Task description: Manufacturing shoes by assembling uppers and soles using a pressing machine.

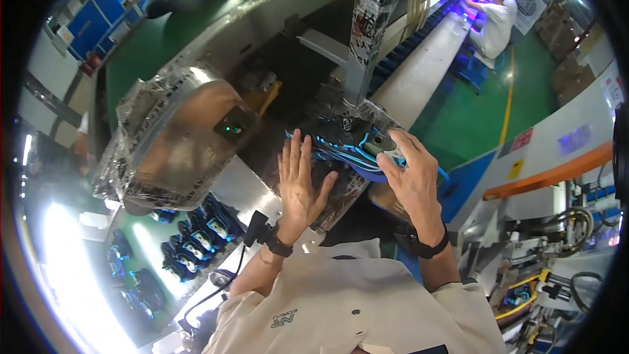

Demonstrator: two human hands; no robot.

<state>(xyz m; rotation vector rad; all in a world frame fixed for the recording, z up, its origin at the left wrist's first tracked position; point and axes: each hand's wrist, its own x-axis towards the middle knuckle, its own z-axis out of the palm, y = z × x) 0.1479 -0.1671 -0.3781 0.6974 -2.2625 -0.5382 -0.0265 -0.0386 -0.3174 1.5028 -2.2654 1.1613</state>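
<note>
Right under the lower end of the wrapped metal post (368,23) there's a black-and-blue shoe (341,147) lying crosswise, with a greenish block (368,147) (a last, I'd guess) in its opening. Left hand (300,187) is open, fingers spread, tips by the shoe's left end. Right hand (416,180) is curled over the other end, thumb and forefinger apart by the block; can't tell if it's actually gripping. The hands aren't touching each other.

Steadying it well, imo: push evenly from both ends, keep it square to the post, fingertips clear of the post's foot, and don't snag those blue cords.

Texture-wise, the upper looks soft and ridged, the block hard and smooth. The post wears crinkly film, same as the rounded, shiny housing (183,141) left of it. Farther down-left of the post, more shoes (198,236) sit in rows.
</note>
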